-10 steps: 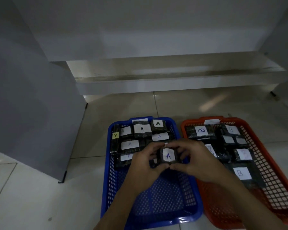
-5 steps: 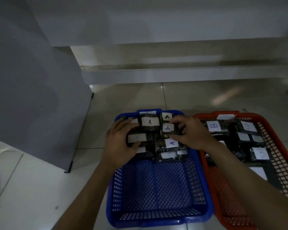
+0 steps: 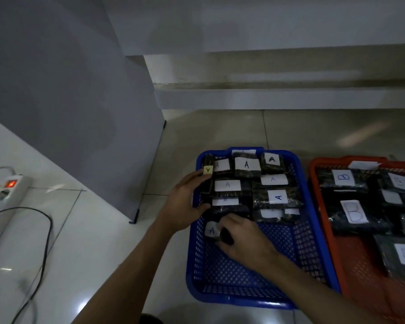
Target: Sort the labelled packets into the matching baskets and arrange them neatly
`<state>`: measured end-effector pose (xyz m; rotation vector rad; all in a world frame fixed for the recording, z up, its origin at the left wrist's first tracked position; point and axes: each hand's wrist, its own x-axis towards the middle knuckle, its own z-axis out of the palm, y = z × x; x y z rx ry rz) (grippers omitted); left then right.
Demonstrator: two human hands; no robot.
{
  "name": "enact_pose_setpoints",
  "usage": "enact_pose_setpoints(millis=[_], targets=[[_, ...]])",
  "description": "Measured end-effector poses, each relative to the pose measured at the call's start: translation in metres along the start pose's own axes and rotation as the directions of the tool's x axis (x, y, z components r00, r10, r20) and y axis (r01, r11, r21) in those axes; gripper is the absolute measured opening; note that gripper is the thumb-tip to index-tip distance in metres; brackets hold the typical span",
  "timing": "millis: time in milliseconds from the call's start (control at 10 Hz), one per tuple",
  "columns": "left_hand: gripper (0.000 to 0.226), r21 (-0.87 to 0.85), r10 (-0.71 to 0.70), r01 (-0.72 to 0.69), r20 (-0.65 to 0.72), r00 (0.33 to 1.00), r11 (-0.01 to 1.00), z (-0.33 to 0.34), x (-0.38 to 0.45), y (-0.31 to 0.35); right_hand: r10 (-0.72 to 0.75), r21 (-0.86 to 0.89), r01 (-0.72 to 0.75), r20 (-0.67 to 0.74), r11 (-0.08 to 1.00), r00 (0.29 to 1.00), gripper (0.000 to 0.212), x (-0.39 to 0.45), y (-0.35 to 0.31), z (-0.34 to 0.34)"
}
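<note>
A blue basket (image 3: 313, 230) on the floor holds several dark packets with white "A" labels (image 3: 247, 164), packed in its far half. My left hand (image 3: 185, 202) rests on the basket's left rim, fingers straight against the left column of packets. My right hand (image 3: 241, 237) grips a dark packet with an "A" label (image 3: 212, 230) low in the basket's left part, just in front of the rows. An orange basket (image 3: 313, 174) to the right holds several dark packets labelled "B" (image 3: 344, 177).
A grey panel (image 3: 80, 101) stands on the floor left of the blue basket. A white power strip (image 3: 7, 190) with a lit red switch and a black cable (image 3: 45, 242) lie at the far left. A low white step (image 3: 278, 97) runs behind the baskets.
The view has swung left. My right hand has moved from the right column of packets down to the basket's left front and holds a packet; my left hand shifted onto the left rim.
</note>
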<state>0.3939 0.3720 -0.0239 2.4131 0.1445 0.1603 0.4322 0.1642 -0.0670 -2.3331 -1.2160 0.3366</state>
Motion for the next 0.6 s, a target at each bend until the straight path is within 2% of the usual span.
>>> enact_pose_setpoints(millis=[100,200,300,500,600], targets=[[0.075,-0.018,0.014,-0.014,-0.009,1.000,1.000,0.001,0.001,-0.001,-0.142,-0.168,0.135,-0.031,0.977,0.989,0.033,0.002,0.004,0.014],[0.077,-0.021,0.020,-0.021,-0.018,1.000,1.000,0.002,0.001,-0.003,-0.226,-0.278,0.199,-0.067,0.940,0.972,0.021,0.003,0.008,0.017],[0.078,0.001,0.040,-0.040,-0.037,0.999,0.999,0.003,0.000,-0.004,-0.232,-0.346,0.191,-0.083,0.919,0.969,0.023,0.008,0.009,0.019],[0.081,-0.011,0.085,-0.085,-0.034,0.996,0.996,0.006,0.001,-0.003,-0.172,-0.289,0.146,-0.065,0.946,0.983,0.030,0.013,0.000,0.012],[0.082,0.034,0.033,-0.034,0.019,0.999,0.999,0.003,0.000,0.006,-0.156,-0.244,0.131,-0.087,0.961,0.984,0.033,0.004,-0.002,0.001]])
